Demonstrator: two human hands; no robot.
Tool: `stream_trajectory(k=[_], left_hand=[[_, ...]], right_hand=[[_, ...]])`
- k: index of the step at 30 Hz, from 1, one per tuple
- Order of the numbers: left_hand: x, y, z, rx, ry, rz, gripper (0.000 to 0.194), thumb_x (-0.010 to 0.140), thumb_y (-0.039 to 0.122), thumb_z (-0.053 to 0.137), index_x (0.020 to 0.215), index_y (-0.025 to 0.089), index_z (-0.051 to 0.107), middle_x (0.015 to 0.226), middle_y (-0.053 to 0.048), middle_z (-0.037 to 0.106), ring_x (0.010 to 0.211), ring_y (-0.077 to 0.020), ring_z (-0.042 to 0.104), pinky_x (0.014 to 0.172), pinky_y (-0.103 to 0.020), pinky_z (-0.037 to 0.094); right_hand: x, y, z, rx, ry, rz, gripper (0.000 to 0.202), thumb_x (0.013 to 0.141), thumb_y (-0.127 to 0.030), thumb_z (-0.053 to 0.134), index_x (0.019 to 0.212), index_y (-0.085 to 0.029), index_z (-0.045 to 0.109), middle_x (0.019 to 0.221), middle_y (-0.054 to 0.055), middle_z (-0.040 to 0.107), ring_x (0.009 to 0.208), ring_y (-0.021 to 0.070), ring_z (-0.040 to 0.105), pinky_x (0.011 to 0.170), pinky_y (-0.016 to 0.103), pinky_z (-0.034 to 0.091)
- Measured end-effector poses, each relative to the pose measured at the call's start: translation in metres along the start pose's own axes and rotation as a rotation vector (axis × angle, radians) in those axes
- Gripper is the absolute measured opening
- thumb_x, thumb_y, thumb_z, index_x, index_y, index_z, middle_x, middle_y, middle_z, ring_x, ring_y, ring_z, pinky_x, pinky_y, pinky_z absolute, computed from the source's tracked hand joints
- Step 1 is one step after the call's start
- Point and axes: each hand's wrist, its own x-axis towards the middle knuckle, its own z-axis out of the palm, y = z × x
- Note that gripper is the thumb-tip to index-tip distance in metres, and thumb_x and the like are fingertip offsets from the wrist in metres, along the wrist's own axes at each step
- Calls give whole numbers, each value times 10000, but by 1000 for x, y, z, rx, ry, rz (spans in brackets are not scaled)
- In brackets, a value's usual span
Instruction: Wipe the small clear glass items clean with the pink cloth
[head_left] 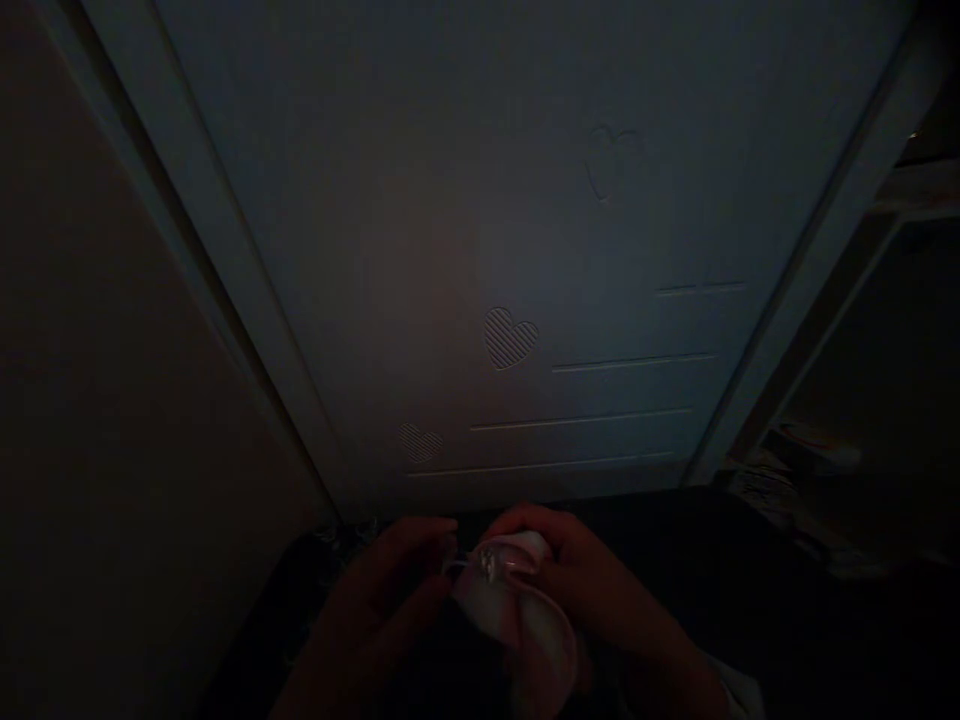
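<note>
A pink-and-white piece with petal-like folds, like a fabric flower or bow (551,640), is in my right hand (574,560), whose fingers close around its upper right side. Small shiny bits (489,565) sit at its centre. A thin pale strand (459,563) runs from that centre to the left. My left hand (397,570) is curled, with thumb and fingers pinched at the strand's other end. Something small and glassy shows at those fingertips, too dim to name. Low light hides the lower part of both hands.
Ahead stands a pale door (420,260) with engraved hearts and lines, inside a frame (247,270). A plain wall (112,400) is on the left. To the right are dim shelves with papers or similar items (810,450). A dark surface (675,540) lies below.
</note>
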Motion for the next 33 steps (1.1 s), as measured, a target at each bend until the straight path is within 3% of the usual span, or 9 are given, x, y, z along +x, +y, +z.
stream_trajectory(k=[4, 10, 14, 17, 21, 23, 26, 29, 33], left_hand=[[-2, -2, -4, 58, -36, 48, 238, 843, 366, 721, 1062, 305, 789, 1100, -52, 793, 1025, -250, 724, 933, -324, 565], [-1, -6, -6, 89, -56, 126, 220, 879, 322, 682, 1062, 372, 793, 1239, -20, 762, 1159, -246, 678, 1044, -358, 500], [-1, -4, 0, 53, -32, 141, 194, 871, 322, 685, 1021, 352, 805, 1275, -30, 747, 1170, -257, 671, 1023, -359, 510], [-1, -2, 5, -21, 41, 110, 283, 824, 369, 732, 1101, 334, 775, 1261, -40, 749, 1120, -254, 686, 958, -328, 535], [6, 2, 5, 37, 143, 57, 323, 827, 446, 698, 1106, 287, 738, 1040, -30, 785, 950, -225, 703, 798, -274, 542], [9, 4, 4, 138, 189, 7, 254, 873, 465, 614, 917, 250, 742, 779, 2, 728, 750, -196, 663, 672, -259, 499], [13, 6, 5, 210, 163, -54, 403, 880, 514, 530, 599, 233, 591, 543, 48, 514, 549, -162, 494, 540, -261, 388], [13, 10, 7, 210, 137, -100, 471, 835, 604, 517, 529, 250, 470, 514, 61, 424, 517, -155, 395, 514, -271, 338], [13, 16, 10, 242, 103, -111, 473, 797, 636, 538, 532, 253, 456, 529, 55, 415, 539, -162, 381, 524, -278, 331]], right_hand=[[2, 2, -1, 50, -6, 27, 317, 659, -402, 822, 868, -174, 752, 720, 9, 664, 640, 143, 552, 546, 226, 417], [5, 6, -1, 96, 4, 17, 296, 650, -389, 836, 833, -180, 735, 705, -6, 648, 607, 122, 528, 534, 215, 410], [2, 4, 1, 83, -10, -3, 286, 706, -396, 808, 872, -185, 710, 737, -6, 653, 625, 128, 547, 555, 224, 420], [-1, -2, 3, 44, -12, -27, 285, 752, -414, 770, 899, -185, 684, 748, -11, 644, 624, 127, 551, 576, 234, 426], [-3, -7, 6, -60, 8, -39, 230, 825, -380, 690, 944, -183, 679, 748, -15, 638, 614, 120, 536, 573, 232, 417], [-3, -8, 7, -129, 15, -77, 201, 841, -344, 666, 952, -179, 692, 781, -2, 658, 655, 129, 554, 586, 232, 420], [-3, -9, 8, -246, 3, -115, 203, 873, -331, 633, 986, -181, 711, 838, 21, 703, 713, 148, 598, 615, 241, 440], [-4, -11, 11, -340, -5, -137, 207, 900, -307, 597, 1009, -179, 718, 866, 34, 732, 749, 160, 634, 635, 248, 458], [-6, -14, 13, -390, -4, -136, 182, 894, -237, 577, 994, -180, 719, 816, 24, 735, 728, 160, 647, 620, 240, 463]])
